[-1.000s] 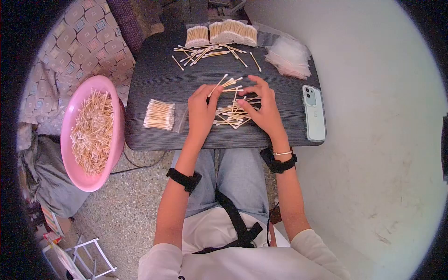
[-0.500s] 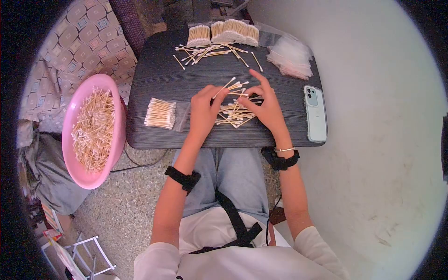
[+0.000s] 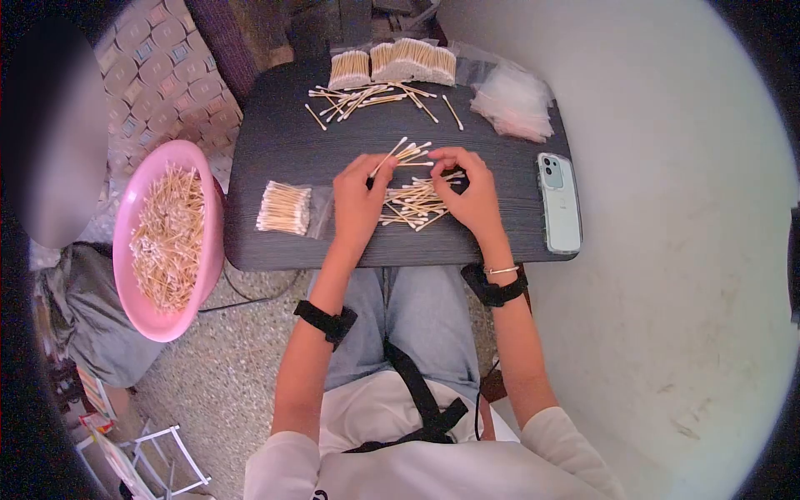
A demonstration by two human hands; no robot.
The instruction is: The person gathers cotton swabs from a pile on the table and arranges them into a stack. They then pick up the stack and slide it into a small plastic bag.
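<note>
Seen from above, a seated person's two bare arms are reaching forward over a dark, wood-grained table (image 3: 275, 125), with the hands working side by side and a narrow gap between them. The left hand (image 3: 358, 196) is closing its thumb and fingers on a small bunch of cotton swabs (image 3: 410, 153), its back facing up. The bunch is fanning out beyond the fingertips, one swab angling away from the others. The right hand (image 3: 475, 198) is curving its thumb and index finger into a ring, their tips hovering beside the ends of the bunch; whether they are pinching a swab, I cannot tell. Below and between the hands, a loose pile of swabs (image 3: 410, 205) is lying crisscrossed on the table. The right wrist is wearing a thin bangle (image 3: 502, 270) above a black strap (image 3: 497, 288). Left of the left hand, a packed bag of swabs (image 3: 283, 207) is lying flat. A pink basin (image 3: 127, 250) full of swabs is standing beside the table's left edge, and a phone (image 3: 562, 208) is lying near the right edge.
</note>
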